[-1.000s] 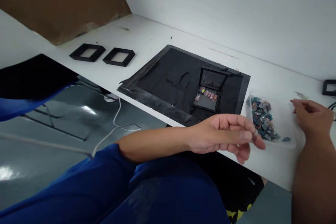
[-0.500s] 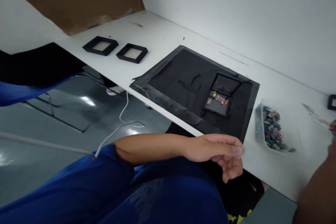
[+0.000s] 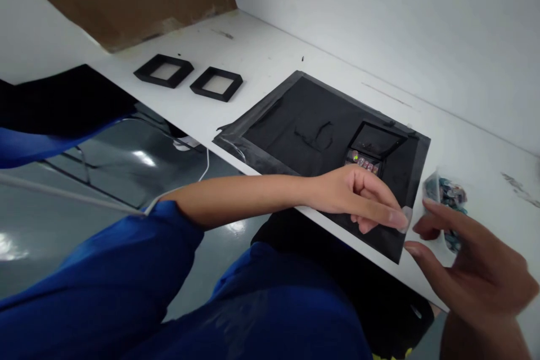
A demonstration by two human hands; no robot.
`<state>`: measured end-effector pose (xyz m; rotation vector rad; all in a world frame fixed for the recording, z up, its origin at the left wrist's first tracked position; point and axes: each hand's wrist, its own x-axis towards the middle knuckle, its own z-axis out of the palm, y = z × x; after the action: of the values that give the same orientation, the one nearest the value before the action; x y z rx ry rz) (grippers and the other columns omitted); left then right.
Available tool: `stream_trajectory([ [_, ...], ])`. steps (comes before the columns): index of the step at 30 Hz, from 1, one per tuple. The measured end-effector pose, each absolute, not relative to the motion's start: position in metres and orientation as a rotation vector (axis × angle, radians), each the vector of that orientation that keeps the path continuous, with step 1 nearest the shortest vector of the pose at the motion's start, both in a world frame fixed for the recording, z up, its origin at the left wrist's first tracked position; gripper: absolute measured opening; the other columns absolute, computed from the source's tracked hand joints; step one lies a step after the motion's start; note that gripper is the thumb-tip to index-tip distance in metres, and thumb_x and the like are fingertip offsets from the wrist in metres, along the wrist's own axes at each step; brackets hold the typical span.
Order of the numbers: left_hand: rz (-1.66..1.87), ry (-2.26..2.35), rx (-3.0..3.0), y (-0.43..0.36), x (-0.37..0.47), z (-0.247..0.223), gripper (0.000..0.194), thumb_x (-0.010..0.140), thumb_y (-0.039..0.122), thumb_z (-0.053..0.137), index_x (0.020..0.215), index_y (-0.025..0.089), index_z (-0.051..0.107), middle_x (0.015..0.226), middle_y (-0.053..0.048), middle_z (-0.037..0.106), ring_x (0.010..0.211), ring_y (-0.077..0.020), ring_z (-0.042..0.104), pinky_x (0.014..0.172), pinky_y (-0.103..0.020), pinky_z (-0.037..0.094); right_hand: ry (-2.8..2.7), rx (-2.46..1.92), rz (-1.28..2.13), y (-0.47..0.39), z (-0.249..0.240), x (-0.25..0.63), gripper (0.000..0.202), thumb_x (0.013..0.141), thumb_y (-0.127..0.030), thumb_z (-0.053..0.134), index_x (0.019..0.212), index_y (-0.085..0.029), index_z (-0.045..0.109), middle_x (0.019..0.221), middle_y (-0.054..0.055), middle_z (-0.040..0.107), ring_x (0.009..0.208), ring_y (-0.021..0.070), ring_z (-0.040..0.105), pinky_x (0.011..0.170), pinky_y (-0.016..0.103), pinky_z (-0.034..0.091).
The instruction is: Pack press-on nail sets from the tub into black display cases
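My left hand (image 3: pixel 367 199) is closed, pinching a small translucent piece (image 3: pixel 405 219) between thumb and fingers over the right part of a black mat (image 3: pixel 287 118). My right hand (image 3: pixel 472 264) has its thumb and index finger apart, close to that piece, with nothing visible between them. It partly covers a clear plastic box (image 3: pixel 431 187) of small teal and brown pieces (image 3: pixel 453 194). Behind my left hand a black case (image 3: pixel 375 140) stands with its lid raised on the mat, small pinkish pieces (image 3: pixel 365 163) in its tray.
Two black square frames (image 3: pixel 163 71) (image 3: pixel 216 84) lie on the white table (image 3: pixel 261 62) at the left. A brown board (image 3: pixel 126 0) leans behind them. A blue and black chair (image 3: pixel 54 118) stands at the left, and a white cable (image 3: pixel 202 166) hangs by the table edge.
My right hand has come in from the right edge to beside the translucent piece. My left hand has moved up and slightly right, now partly covering the case. The view has shifted slightly.
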<state>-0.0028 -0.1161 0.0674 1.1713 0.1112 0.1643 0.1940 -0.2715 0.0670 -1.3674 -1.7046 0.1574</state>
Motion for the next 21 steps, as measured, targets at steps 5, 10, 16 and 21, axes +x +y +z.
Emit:
stream_trajectory([
  [5,0.108,0.043,1.241,-0.097,-0.001,0.078,0.013,0.083,0.027,0.076,0.082,0.015,0.074,0.055,0.004,0.059,0.051,-0.0031,0.053,0.051,-0.016,0.038,-1.733,-1.32,0.088,-0.243,0.071,0.17,0.067,0.076,-0.007,0.076,0.134,-0.04,0.065,0.086,0.0,0.069,0.065,0.0173,0.059,0.054,0.038,0.051],
  [10,0.091,0.088,1.198,-0.082,0.003,0.065,0.014,0.08,0.026,0.079,0.079,0.014,0.073,0.053,0.005,0.059,0.049,-0.0021,0.053,0.049,-0.013,0.038,-1.723,-1.29,0.125,-0.231,0.06,0.174,0.068,0.075,-0.006,0.077,0.132,-0.04,0.066,0.084,0.0,0.069,0.064,0.0177,0.06,0.051,0.037,0.049],
  [16,0.072,0.113,1.132,-0.076,0.007,0.045,0.006,0.083,0.018,0.074,0.079,0.014,0.07,0.055,0.006,0.061,0.05,-0.0021,0.056,0.05,-0.012,0.042,-1.643,-1.35,0.224,-0.224,0.049,0.17,0.062,0.077,-0.013,0.076,0.129,-0.046,0.067,0.076,-0.004,0.07,0.054,0.0179,0.06,0.042,0.036,0.048],
  [21,0.091,0.104,1.092,-0.08,0.004,0.046,0.003,0.083,0.015,0.073,0.082,0.014,0.07,0.058,0.005,0.064,0.05,-0.0022,0.056,0.051,-0.013,0.044,-1.698,-1.379,-0.043,-0.223,0.042,0.167,0.064,0.078,-0.017,0.078,0.134,-0.045,0.063,0.084,-0.006,0.074,0.054,0.015,0.063,0.041,0.031,0.051],
])
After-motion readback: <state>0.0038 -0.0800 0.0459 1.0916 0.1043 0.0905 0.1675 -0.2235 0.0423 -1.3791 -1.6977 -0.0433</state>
